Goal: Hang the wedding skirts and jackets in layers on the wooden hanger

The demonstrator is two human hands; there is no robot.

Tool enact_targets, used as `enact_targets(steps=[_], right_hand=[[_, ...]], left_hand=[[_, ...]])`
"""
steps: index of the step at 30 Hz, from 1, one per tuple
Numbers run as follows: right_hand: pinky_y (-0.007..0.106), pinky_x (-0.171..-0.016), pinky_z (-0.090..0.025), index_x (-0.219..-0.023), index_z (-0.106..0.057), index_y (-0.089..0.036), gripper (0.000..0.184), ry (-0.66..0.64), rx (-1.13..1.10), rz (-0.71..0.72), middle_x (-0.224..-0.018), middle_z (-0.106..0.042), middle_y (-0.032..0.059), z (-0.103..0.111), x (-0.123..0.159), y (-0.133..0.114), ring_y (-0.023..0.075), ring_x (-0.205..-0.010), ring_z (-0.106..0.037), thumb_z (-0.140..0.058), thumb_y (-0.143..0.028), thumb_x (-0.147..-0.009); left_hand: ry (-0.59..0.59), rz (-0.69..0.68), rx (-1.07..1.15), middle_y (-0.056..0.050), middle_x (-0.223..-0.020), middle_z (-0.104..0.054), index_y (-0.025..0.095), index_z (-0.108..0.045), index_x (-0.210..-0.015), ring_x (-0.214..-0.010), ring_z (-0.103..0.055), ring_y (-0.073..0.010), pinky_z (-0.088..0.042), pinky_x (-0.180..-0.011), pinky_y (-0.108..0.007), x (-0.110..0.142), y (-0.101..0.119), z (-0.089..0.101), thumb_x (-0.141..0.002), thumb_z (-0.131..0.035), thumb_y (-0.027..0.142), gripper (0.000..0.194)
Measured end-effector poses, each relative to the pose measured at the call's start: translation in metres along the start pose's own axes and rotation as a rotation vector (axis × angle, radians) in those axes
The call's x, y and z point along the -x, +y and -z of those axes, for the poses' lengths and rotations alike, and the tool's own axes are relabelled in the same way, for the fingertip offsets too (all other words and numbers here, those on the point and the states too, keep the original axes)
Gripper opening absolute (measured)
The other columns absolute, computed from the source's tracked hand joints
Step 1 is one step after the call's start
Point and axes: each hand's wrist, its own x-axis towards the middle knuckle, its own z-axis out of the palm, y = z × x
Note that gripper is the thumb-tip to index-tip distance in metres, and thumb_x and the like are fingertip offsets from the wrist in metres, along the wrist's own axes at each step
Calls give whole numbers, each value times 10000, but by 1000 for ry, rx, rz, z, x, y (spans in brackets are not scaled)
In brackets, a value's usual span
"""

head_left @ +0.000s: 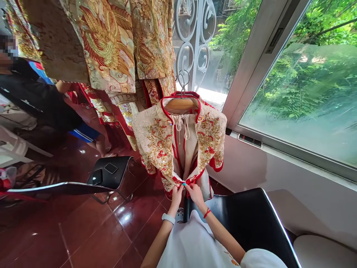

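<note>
An embroidered jacket (156,137), cream with gold beading and red trim, hangs on a wooden hanger (181,105) in front of me. Its neck and chest gape, showing the pale lining and a tied white drawstring (183,124). At the lower front edge my left hand (176,195) pinches one side of the red trim. My right hand (195,193) grips the other side, close beside it, so the two edges come together at the hands. A small blue spot shows between the fingertips; whether it is a nail or a fastener I cannot make out.
More gold-embroidered garments (108,44) hang at upper left. A black chair (234,216) stands at right, and another black chair (111,171) holding two flat dark objects is left. A phone (249,140) lies on the windowsill. Another person (41,96) is at far left.
</note>
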Motion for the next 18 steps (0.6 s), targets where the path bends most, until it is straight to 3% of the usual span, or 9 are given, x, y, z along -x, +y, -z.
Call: enact_targets(steps=[3, 7, 10, 18], right_hand=[[291, -636, -370, -637, -668, -239, 175, 52, 156, 139, -649, -650, 19, 4, 0, -10, 179, -607, -535, -773, -355, -714], [286, -677, -400, -741, -656, -199, 142, -42, 375, 195, -745, -674, 39, 1, 1, -18, 182, -671, -561, -617, -307, -824], [275, -690, -402, -750, -617, -187, 129, -108, 416, 207, -759, -659, 30, 0, 3, -24, 166, -687, -549, -567, -254, -848], [243, -470, -279, -505, -451, -204, 371, -322, 245, -146, -436, -440, -49, -3, -5, -28, 92, -421, -350, -527, -196, -869]], left_hand=[[1, -23, -22, 0, -623, -581, 186, -580, -616, -659, -523, -173, -414, -702, -325, -1, 2, 1, -591, -781, 639, 497], [8, -42, -50, -7, -630, -601, 193, -577, -625, -689, -555, -199, -437, -727, -345, -2, 3, 2, -591, -768, 646, 493], [3, -52, -63, -19, -651, -613, 202, -568, -637, -736, -581, -220, -445, -754, -356, -3, 2, 2, -611, -743, 655, 487], [2, -44, -83, -33, -677, -621, 205, -571, -686, -729, -582, -222, -450, -755, -375, -4, -8, 0, -623, -708, 699, 517]])
